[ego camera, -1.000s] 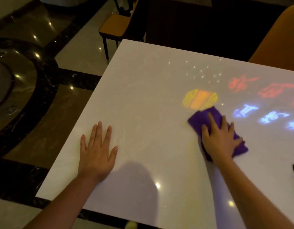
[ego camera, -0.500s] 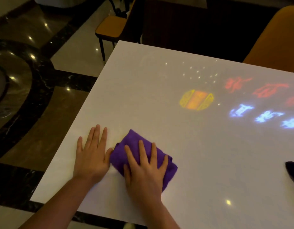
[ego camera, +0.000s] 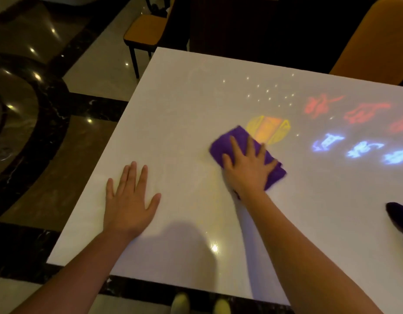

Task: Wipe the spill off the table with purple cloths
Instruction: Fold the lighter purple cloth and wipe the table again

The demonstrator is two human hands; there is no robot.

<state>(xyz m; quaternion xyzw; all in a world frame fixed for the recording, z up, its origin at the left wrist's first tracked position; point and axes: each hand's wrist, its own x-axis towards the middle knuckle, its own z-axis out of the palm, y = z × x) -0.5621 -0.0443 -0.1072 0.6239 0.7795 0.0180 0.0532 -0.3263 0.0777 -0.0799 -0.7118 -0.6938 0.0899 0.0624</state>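
The dark marble floor [ego camera: 33, 137] with pale bands occupies the left of the scene, and a wooden chair with an orange seat [ego camera: 146, 32] stands at the far left corner of the glossy white rectangular tabletop [ego camera: 184, 114]. The left hand [ego camera: 128, 200] lies palm-down on the near left area of the tabletop, its fingers [ego camera: 131, 175] spread wide and flat, holding nothing. To its right, well apart, the right hand [ego camera: 245, 166] presses flat on the folded purple microfibre cloth [ego camera: 223, 143], fingers splayed across it rather than closed around it. The cloth lies near the centre of the tabletop, its far corner touching a projected yellow-orange lantern graphic [ego camera: 270, 128]. Projected red and blue characters [ego camera: 345, 130] appear further right. A second dark purple cloth [ego camera: 397, 211] lies at the near right edge, partly cut off. An orange upholstered chair back [ego camera: 377, 41] stands at the far right.
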